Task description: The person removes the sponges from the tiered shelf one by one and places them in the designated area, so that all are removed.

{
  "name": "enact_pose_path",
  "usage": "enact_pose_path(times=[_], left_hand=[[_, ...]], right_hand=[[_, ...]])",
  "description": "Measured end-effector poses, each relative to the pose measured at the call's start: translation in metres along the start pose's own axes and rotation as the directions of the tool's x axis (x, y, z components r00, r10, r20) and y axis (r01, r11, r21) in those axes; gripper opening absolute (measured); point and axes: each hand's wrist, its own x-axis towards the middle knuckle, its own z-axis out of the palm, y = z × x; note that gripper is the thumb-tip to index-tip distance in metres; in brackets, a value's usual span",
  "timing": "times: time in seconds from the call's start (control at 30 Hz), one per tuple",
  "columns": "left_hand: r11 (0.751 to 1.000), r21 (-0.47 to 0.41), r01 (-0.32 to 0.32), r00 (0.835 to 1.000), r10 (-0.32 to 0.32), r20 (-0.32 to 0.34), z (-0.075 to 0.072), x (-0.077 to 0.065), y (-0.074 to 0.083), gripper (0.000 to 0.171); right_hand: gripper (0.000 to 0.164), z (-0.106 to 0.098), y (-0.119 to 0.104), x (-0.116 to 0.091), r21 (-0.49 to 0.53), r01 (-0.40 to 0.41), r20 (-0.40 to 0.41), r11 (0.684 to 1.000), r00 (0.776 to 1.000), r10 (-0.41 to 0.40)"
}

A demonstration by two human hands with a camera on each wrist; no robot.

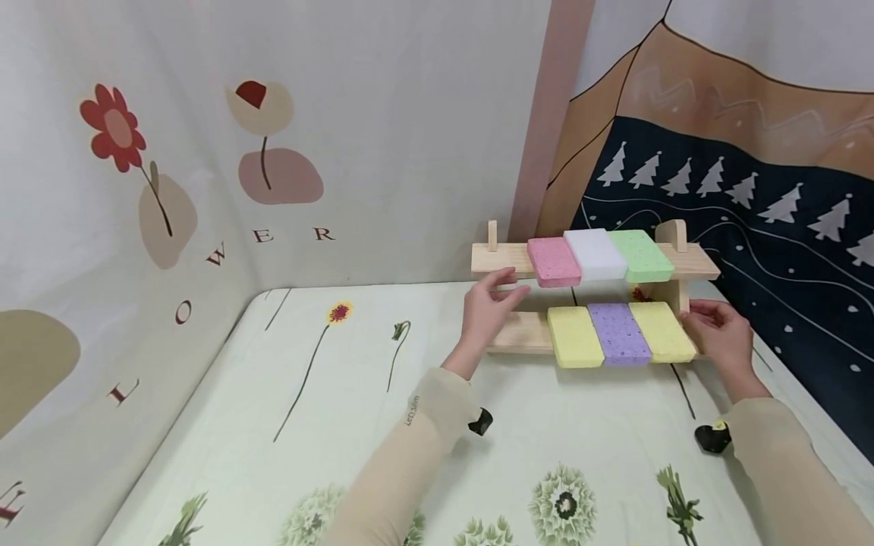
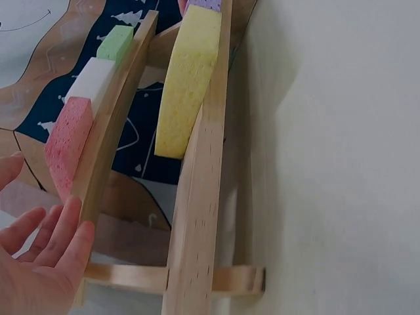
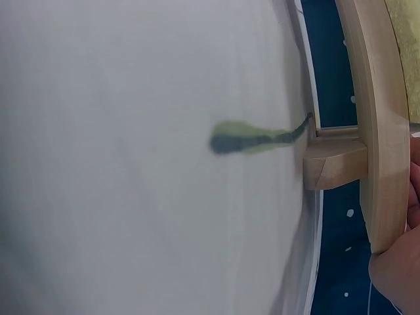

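A two-tier wooden rack (image 1: 522, 334) stands on the right half of the table. On its upper board sit a pink sponge (image 1: 554, 262), a white sponge (image 1: 595, 254) and a light green sponge (image 1: 640, 255), side by side. The lower board holds a yellow sponge (image 1: 576, 337), a speckled purple sponge (image 1: 619, 334) and another yellow sponge (image 1: 662, 331). My left hand (image 1: 483, 311) is beside the rack's left end, its fingers extended and holding nothing. At the right end, my right hand (image 1: 725, 334) grips the lower board; in the right wrist view its fingers are partly hidden behind the wood.
A white cloth (image 1: 369, 409) with printed flowers covers the table. Behind it hangs a pale printed curtain (image 1: 410, 136), and a dark blue tree-patterned fabric (image 1: 771, 250) stands close to the rack's right end.
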Motion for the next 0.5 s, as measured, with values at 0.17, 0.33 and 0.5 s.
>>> enact_pose_path(times=[0.17,0.33,0.5], left_hand=[[0.999,-0.047,0.014,1.000,-0.015,-0.017,0.007,0.001,0.000,0.045],[0.997,-0.072,0.029,0.999,-0.032,-0.038,0.014,0.002,0.005,0.043],[0.992,-0.120,0.039,0.996,-0.048,-0.074,0.022,0.003,0.008,0.041]], right_hand=[[0.020,-0.001,0.001,0.001,0.001,0.006,-0.003,1.000,1.000,-0.006],[0.019,0.000,0.002,0.001,-0.010,0.003,-0.002,1.000,1.000,-0.003],[0.018,0.000,0.001,0.000,-0.006,-0.002,0.000,1.000,1.000,0.002]])
